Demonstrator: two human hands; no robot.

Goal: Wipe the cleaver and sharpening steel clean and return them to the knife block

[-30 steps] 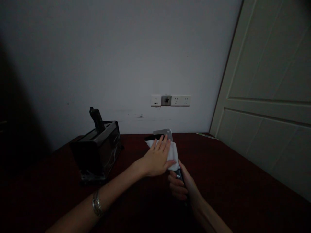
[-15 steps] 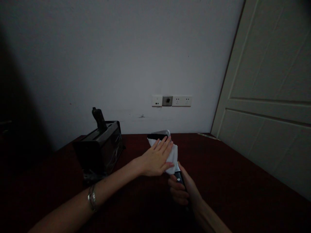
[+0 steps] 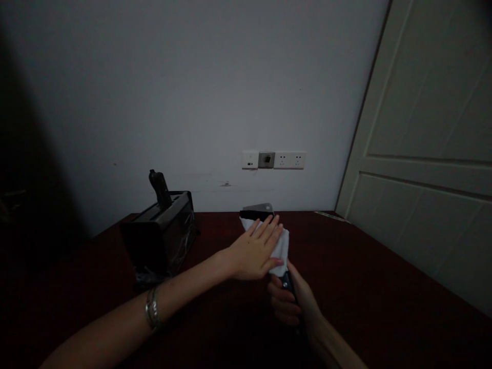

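A cleaver (image 3: 262, 207) slants up and away over the table, the far end of its wide metal blade showing. My right hand (image 3: 290, 302) is closed around its black riveted handle. A white cloth (image 3: 283, 247) covers much of the blade and reaches down to the handle. My left hand (image 3: 253, 253) lies flat on the cloth, fingers stretched out and slightly spread. A dark strip crosses the blade just beyond the cloth; I cannot tell whether it is shadow or reflection.
To the left, a dark knife block (image 3: 182, 218) stands on the reddish-brown table (image 3: 346, 277), a black-handled tool (image 3: 159, 188) sticking up from its top. Behind is a wall with sockets (image 3: 290, 160). A pale panelled door (image 3: 423, 179) borders the right side. A thin strip (image 3: 331, 216) lies at the back edge.
Both hands, the cloth and the cleaver have shifted slightly right in the view. The bit of bare blade beside the handle is now covered by the cloth.
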